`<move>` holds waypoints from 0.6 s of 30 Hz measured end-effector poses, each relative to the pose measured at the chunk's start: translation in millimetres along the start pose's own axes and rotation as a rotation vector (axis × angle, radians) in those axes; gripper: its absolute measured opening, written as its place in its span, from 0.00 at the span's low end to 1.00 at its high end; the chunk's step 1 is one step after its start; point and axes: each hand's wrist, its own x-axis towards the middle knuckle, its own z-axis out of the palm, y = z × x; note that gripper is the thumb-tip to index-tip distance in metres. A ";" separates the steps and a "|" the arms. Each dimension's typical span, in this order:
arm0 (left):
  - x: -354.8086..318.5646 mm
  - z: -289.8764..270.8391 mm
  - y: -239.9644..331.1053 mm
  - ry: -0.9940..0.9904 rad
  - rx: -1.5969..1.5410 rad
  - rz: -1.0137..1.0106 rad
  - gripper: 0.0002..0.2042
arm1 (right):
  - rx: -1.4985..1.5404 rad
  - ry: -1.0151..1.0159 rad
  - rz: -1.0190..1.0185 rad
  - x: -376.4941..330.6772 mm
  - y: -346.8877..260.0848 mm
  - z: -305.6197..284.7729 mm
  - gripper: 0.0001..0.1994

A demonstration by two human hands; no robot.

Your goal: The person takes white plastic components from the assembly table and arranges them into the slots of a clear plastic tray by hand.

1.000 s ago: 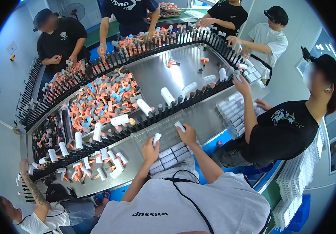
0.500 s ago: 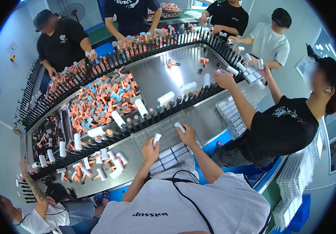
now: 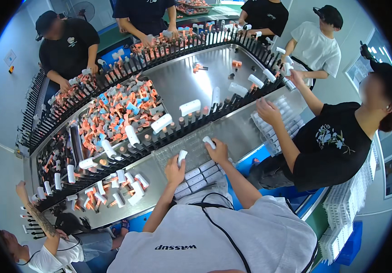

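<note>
My left hand [image 3: 175, 173] pinches a white plastic shell [image 3: 182, 157], held upright between thumb and fingers. In my right hand [image 3: 219, 151] is another white shell [image 3: 209, 142], tilted up to the left. Both hands are over a clear plastic tray [image 3: 178, 152] lying at the near edge of the metal table. White shells [image 3: 198, 177] fill its near rows, between my wrists, while the far pockets show transparent. Beyond the tray runs a row of black posts [image 3: 178, 133], several of them capped with white shells [image 3: 161, 123].
A heap of orange, grey and blue parts [image 3: 118, 113] fills a metal tray at centre left. Loose white-and-orange pieces [image 3: 114, 189] lie left of my left hand. A co-worker's hand [image 3: 269, 111] is over another tray of white shells [image 3: 280, 120] on the right. Other people stand around the table.
The white shells on the posts have shifted left along the row. Both my hands moved slightly away from me, still holding their shells. The right co-worker's near hand moved back toward their tray.
</note>
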 end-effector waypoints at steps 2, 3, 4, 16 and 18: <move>-0.4 -1.6 2.3 -0.022 0.024 -0.010 0.20 | 0.016 -0.006 0.000 -1.6 3.5 1.1 0.20; -2.5 -1.9 1.2 -0.022 0.023 -0.010 0.20 | 0.015 -0.006 0.001 -4.0 4.7 2.2 0.20; -5.9 -3.0 0.0 -0.015 0.019 0.001 0.20 | 0.010 0.000 -0.002 -7.6 5.6 3.6 0.20; -8.7 -11.6 7.7 -0.036 0.009 0.002 0.19 | 0.022 0.005 -0.024 -13.3 3.4 1.7 0.18; -12.9 -12.7 5.7 -0.044 0.003 -0.004 0.19 | 0.020 0.011 -0.028 -18.1 3.1 2.0 0.18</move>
